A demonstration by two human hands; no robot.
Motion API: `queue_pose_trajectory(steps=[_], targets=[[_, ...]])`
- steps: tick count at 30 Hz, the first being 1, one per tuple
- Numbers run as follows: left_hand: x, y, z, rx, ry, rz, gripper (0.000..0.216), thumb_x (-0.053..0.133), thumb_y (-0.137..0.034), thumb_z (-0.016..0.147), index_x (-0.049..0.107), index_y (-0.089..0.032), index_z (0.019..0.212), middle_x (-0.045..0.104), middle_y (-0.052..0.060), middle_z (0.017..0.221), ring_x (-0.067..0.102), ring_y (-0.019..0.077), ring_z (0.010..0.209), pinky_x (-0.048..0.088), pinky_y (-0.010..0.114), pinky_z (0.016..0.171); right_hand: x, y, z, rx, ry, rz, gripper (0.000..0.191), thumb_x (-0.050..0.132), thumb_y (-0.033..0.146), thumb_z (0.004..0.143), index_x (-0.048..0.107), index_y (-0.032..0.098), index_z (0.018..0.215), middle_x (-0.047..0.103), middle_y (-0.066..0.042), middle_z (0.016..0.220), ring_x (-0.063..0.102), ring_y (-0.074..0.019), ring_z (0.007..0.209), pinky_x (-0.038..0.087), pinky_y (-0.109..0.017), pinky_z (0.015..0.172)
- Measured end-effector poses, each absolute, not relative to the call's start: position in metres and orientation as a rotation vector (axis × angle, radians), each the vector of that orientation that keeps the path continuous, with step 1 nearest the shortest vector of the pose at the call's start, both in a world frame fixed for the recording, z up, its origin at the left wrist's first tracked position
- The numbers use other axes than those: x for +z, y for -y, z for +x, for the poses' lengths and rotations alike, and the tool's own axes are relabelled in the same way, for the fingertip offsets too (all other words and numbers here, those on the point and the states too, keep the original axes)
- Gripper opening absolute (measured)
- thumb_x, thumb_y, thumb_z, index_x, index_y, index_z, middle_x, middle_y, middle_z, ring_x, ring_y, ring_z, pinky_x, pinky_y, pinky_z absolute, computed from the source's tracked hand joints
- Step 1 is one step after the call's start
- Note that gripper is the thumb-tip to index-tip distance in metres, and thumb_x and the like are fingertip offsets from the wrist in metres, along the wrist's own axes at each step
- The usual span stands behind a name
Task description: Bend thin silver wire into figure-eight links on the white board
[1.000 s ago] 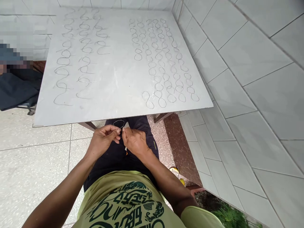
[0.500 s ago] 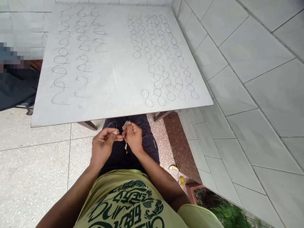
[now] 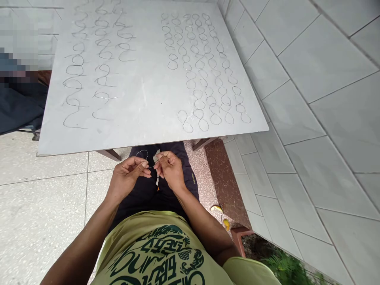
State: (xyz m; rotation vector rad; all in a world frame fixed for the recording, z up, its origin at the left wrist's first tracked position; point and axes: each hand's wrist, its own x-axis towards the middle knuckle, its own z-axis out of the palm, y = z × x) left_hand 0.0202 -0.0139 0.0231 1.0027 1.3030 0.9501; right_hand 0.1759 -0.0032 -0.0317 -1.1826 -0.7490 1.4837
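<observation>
My left hand (image 3: 128,177) and my right hand (image 3: 170,169) meet above my lap, just below the near edge of a white board (image 3: 142,83). Both pinch a thin wire (image 3: 142,152) that curls into a small loop above my left fingers. A small pale strip sticks out of my right fist, too small to name. On the board lie several rows of bent wire shapes: figure-eight loops (image 3: 204,75) on the right and wavy strands (image 3: 89,67) on the left.
The board rests on dark legs (image 3: 109,154) over a tiled floor. A tiled wall (image 3: 311,79) rises on the right. A dark cloth (image 3: 18,109) lies at the far left. Green plants (image 3: 285,269) grow at the bottom right.
My hands have stayed together at the lap, turning the wire slightly; the loop now stands above my left fingers. The view has shifted a little.
</observation>
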Motion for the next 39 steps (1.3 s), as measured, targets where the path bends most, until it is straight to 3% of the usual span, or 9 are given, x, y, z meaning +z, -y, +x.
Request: queue_pose_trajectory(steps=[8,15,21,30,35,39], targets=[[0.018,0.009,0.015,0.956,-1.240,0.810,0.034,0.089,-0.041,0.075,0.077,-0.014,0.092,0.076,0.008,0.087,0.073,0.0183,0.071,0.064,0.033,0.069,-0.029,0.011,0.184,1.812,0.724,-0.968,0.039,0.067,0.056,0.091,0.066,0.018,0.085,0.068,0.001,0.065,0.055,-0.0092,0.044,0.035,-0.018,0.036],[0.010,0.006,0.011,1.097,-1.167,0.730,0.024,0.085,-0.037,0.081,0.078,-0.016,0.091,0.075,0.009,0.105,0.069,0.0161,0.079,0.057,0.028,0.065,-0.024,0.014,0.183,1.814,0.717,-0.938,0.051,0.060,0.068,0.092,0.065,0.018,0.083,0.071,-0.003,0.064,0.060,-0.0127,0.043,0.043,-0.021,0.036],[0.012,-0.002,0.007,1.085,-1.043,0.684,0.033,0.077,-0.044,0.088,0.068,-0.015,0.074,0.063,0.003,0.075,0.060,0.0134,0.068,0.050,0.027,0.062,-0.023,0.015,0.187,1.841,0.769,-0.978,0.057,0.057,0.075,0.090,0.062,0.019,0.082,0.073,-0.004,0.062,0.064,-0.0162,0.044,0.051,-0.025,0.038],[0.017,-0.022,-0.026,0.834,-1.010,0.752,0.040,0.079,-0.043,0.087,0.058,-0.017,0.064,0.051,0.000,0.062,0.048,0.0119,0.056,0.042,0.027,0.053,-0.030,0.012,0.200,1.879,0.791,-0.953,0.055,0.060,0.072,0.091,0.063,0.018,0.078,0.073,-0.004,0.062,0.067,-0.0176,0.044,0.051,-0.025,0.037],[0.019,-0.021,-0.022,0.819,-1.002,0.746,0.043,0.073,-0.048,0.091,0.057,-0.018,0.066,0.054,0.001,0.063,0.054,0.0138,0.058,0.047,0.028,0.057,-0.027,0.016,0.197,1.856,0.783,-0.954,0.054,0.059,0.072,0.091,0.063,0.019,0.081,0.074,-0.005,0.064,0.068,-0.0178,0.046,0.053,-0.025,0.039],[0.026,-0.012,-0.011,0.832,-0.985,0.718,0.044,0.064,-0.058,0.094,0.065,-0.016,0.080,0.066,0.007,0.073,0.064,0.0185,0.066,0.053,0.030,0.061,-0.021,0.020,0.194,1.813,0.767,-0.962,0.053,0.058,0.070,0.093,0.064,0.018,0.082,0.075,-0.006,0.066,0.069,-0.0181,0.048,0.054,-0.026,0.040]])
